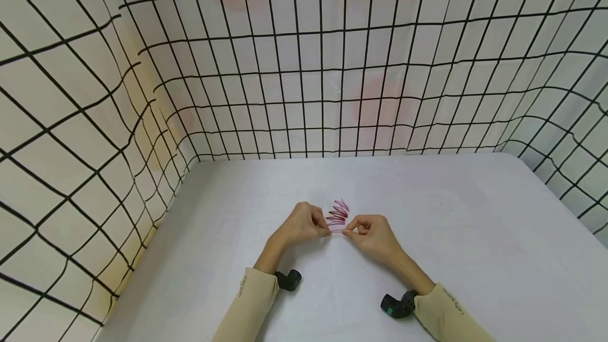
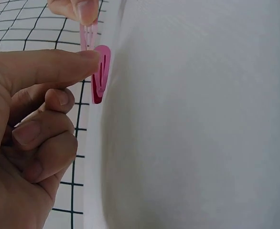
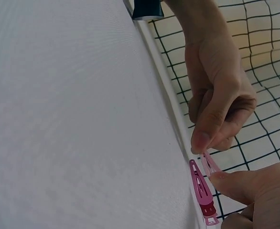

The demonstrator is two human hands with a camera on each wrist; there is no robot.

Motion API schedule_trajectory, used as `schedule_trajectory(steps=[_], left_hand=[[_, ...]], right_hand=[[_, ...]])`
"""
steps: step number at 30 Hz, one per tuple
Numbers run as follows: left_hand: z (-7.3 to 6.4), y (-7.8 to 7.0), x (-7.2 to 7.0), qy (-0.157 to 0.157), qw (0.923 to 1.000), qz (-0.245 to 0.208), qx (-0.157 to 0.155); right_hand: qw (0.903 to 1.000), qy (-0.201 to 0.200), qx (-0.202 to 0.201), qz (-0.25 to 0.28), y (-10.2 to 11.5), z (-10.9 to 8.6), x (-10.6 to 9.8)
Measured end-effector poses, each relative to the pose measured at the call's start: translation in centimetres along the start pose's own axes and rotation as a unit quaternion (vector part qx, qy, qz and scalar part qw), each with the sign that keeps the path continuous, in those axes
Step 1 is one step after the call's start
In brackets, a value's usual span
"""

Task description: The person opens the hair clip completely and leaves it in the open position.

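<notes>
My left hand [image 1: 305, 222] and right hand [image 1: 373, 235] meet near the middle of the table. Between them, a pale pink snap hair clip [image 1: 336, 231] is pinched at one end by each thumb and forefinger. In the right wrist view this clip [image 3: 210, 163] spans the short gap between the fingertips. Just beyond it, several snap hair clips [image 1: 338, 212] in pink and dark red lie in a zigzag column. The left wrist view shows a brighter pink clip [image 2: 103, 71] of that column beside the left fingertips, overlapping a darker red one.
The white table [image 1: 437, 215] extends to both sides of the hands. A black wire grid [image 1: 304, 73] rises along its back, left and right edges, with pale sheeting behind. Each forearm wears a black wrist device [image 1: 399, 305] at the sleeve's end.
</notes>
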State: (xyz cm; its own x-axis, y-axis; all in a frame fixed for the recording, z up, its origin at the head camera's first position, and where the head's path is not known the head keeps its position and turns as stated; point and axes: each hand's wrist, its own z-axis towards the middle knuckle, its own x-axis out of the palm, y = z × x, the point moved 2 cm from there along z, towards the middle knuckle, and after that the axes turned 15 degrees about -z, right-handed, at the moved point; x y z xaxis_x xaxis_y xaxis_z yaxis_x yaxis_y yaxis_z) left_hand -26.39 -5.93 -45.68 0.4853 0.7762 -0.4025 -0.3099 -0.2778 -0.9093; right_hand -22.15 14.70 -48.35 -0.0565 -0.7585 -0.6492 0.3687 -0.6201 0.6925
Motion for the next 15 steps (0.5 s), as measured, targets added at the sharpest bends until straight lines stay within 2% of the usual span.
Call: schedule_trajectory(steps=[8, 15], left_hand=[[-0.07, -0.19, -0.19, 0.008, 0.9998, 0.016, -0.006], [-0.17, -0.24, -0.29, 0.021, 0.9994, 0.026, -0.007]], right_hand=[[0.9998, 0.008, 0.016, -0.008, -0.05, 0.29, 0.05], [0.9979, 0.029, 0.057, -0.012, -0.18, 0.19, 0.19]])
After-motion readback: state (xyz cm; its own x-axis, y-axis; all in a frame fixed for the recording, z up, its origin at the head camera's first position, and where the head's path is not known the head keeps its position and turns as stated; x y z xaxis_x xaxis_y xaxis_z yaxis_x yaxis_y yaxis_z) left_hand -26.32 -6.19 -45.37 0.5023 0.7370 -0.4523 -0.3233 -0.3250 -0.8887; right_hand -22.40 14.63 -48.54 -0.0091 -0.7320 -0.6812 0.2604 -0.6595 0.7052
